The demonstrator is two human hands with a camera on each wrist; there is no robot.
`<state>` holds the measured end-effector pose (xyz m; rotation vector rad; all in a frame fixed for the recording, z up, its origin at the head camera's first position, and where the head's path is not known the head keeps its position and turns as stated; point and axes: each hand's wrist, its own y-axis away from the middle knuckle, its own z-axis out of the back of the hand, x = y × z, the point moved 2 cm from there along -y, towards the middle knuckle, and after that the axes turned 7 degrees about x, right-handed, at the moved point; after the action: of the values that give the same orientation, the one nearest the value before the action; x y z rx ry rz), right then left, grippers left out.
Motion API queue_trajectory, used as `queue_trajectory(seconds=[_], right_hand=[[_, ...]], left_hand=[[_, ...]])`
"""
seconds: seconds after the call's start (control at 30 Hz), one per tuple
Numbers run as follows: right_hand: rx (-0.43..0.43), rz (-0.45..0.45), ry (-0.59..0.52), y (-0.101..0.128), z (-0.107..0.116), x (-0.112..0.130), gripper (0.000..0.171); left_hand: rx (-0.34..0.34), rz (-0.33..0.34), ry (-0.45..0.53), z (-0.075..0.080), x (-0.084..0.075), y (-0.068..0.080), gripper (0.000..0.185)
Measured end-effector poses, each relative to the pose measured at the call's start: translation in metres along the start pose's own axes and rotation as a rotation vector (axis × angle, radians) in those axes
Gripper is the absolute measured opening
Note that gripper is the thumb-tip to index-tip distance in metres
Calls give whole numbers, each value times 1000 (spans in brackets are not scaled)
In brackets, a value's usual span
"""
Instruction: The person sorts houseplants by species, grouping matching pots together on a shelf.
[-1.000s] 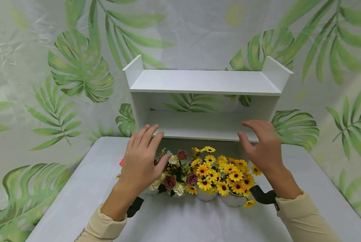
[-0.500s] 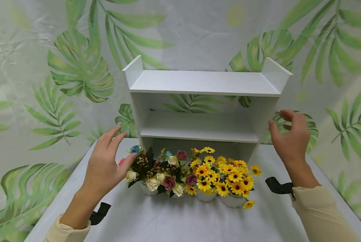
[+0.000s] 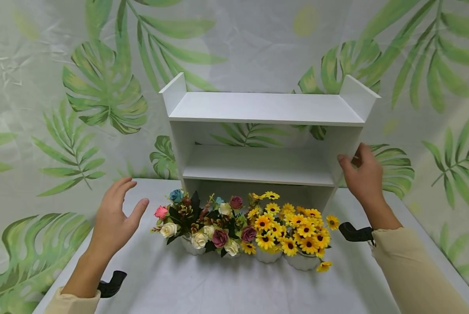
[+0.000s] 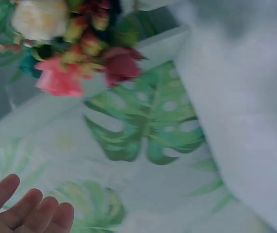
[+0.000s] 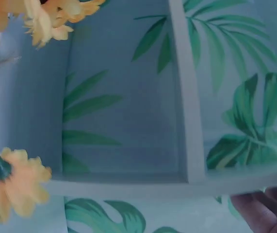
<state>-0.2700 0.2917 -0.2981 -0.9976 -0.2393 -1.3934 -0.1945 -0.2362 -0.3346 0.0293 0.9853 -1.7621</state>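
White shelf unit [image 3: 259, 163] is standing behind a row of potted flowers [image 3: 248, 233], its long axis running left to right. On the left, the left hand [image 3: 114, 222] is hovering empty, fingers relaxed; on the right, the nearer right hand [image 3: 364, 174] is meeting the right side panel [image 3: 342, 139], grip unclear.

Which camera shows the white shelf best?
Head view: it frames the white shelf nearly whole, though flowers hide its lower part. The right wrist view shows only a cropped close-up; the left wrist view, at most blurred edges.
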Motion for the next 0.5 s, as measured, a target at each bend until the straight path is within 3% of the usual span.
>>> queue_trajectory(seconds=[0.13, 0.27, 0.5], right_hand=[[-67, 39, 3, -1, -6, 2, 44], [-104, 48, 4, -2, -8, 3, 39], [-99, 33, -1, -4, -7, 1, 39]], left_hand=[[49, 118, 61, -7, 20, 8, 38], [112, 238, 63, -17, 37, 17, 40], [262, 317, 74, -38, 46, 23, 41]])
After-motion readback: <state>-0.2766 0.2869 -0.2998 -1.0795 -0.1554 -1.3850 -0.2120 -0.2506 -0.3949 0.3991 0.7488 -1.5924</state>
